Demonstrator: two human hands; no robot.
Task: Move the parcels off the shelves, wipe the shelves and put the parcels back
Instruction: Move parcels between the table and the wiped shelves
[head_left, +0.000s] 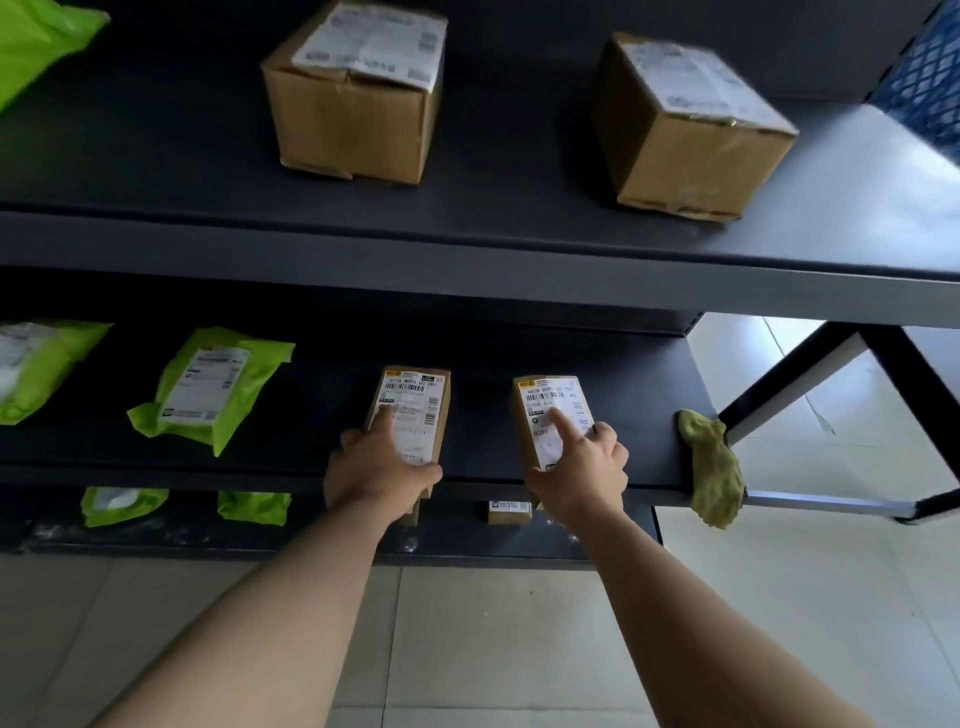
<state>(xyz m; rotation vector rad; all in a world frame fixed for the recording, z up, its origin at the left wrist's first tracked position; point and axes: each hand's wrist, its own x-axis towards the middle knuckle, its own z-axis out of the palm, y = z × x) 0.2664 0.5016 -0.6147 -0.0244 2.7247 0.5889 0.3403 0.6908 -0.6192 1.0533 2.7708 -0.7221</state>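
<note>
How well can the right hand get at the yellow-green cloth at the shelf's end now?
Probably yes, once it lets go: the right hand grips a small box, but the cloth hangs over the right end of the same shelf, close by, nothing between.

head view | faces forward and down | close to middle shelf (322, 400)

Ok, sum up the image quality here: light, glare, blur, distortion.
Head view: daylight from the right glares on the top shelf at its right end; the bottom shelf sits in deep shadow; labels on the left carton and right carton are blurred; the wide lens slightly bows the shelf edges.
</note>
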